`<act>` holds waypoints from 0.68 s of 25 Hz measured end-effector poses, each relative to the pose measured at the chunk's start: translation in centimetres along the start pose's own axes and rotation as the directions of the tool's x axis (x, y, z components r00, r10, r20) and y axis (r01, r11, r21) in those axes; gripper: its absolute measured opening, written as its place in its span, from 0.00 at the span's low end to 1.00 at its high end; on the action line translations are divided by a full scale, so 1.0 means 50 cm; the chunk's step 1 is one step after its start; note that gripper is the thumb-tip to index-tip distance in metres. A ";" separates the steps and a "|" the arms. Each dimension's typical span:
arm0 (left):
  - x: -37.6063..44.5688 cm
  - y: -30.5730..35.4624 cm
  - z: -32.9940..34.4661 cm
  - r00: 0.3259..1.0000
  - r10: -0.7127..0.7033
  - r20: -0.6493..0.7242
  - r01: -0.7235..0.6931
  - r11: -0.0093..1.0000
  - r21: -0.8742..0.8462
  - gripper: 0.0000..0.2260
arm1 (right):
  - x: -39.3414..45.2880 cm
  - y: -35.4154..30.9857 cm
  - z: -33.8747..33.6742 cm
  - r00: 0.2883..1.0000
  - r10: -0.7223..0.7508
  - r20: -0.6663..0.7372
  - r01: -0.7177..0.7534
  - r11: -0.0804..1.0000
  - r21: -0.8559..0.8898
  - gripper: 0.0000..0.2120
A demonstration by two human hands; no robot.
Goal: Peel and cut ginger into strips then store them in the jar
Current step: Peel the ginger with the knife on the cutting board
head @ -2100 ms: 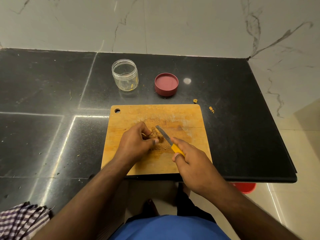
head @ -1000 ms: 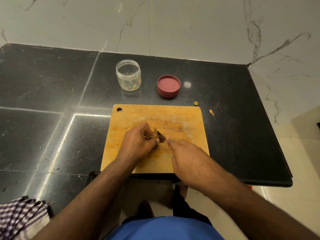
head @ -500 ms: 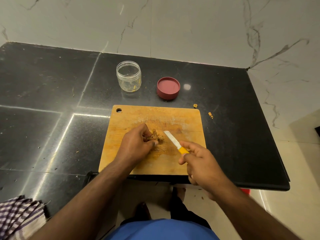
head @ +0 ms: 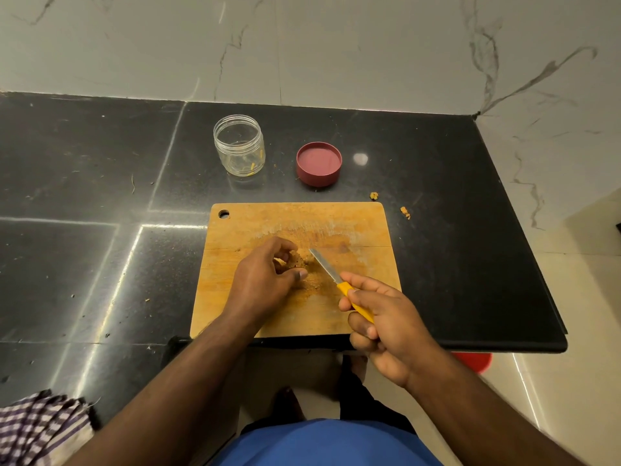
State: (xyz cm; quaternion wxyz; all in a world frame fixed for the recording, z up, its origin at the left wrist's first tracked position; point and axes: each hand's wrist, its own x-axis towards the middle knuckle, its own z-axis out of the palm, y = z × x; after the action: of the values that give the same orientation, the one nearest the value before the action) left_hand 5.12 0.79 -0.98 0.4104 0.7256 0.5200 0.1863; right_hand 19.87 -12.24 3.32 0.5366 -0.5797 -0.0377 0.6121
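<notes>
The fingers (head: 284, 255) of the left hand (head: 262, 280) curl over a small knobbly piece of ginger (head: 299, 260) and pin it to the middle of a wooden cutting board (head: 302, 223), thumb pressed in at the near side. The right hand (head: 386, 321) grips the yellow handle of a small paring knife (head: 336, 280), fingers wrapped round it, the narrow steel blade pointing up and left with its tip just beside the ginger.

A second ago the blade was buried against the ginger with the right hand close over it. Since then the knife has drawn back and lifted clear, so the whole blade shows again. This looks like the gap between two scraping strokes, which suggests peeling is still under way and cutting into strips has not begun.

The ginger is rough, brown and lumpy, with pale fibrous scrapings smeared on the board around it. The board is rectangular, worn and scored, with rounded corners and a hanging hole at its far left corner. Beyond it stands a clear, round, ribbed-neck plastic jar (head: 239, 146), open, with only a few yellow shreds at the bottom. To its right lies its dull red lid (head: 318, 163), upside down. Two ginger scraps (head: 405, 211) sit on the polished black stone counter (head: 84, 196) off the board's far right corner. A checked cloth (head: 37, 428) lies at the near left.
</notes>
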 end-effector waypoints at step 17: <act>-0.015 -0.010 0.010 0.992 0.104 -0.068 -0.099 0.992 0.076 0.13 | -0.011 -0.005 0.010 1.000 -0.008 0.015 0.009 0.995 -0.096 0.18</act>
State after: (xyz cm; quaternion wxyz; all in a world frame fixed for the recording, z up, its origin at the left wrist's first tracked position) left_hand 4.88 -0.04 -1.59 0.3549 0.7583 0.5032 0.2138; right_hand 19.51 -12.22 4.04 0.5105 -0.6002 -0.0732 0.6114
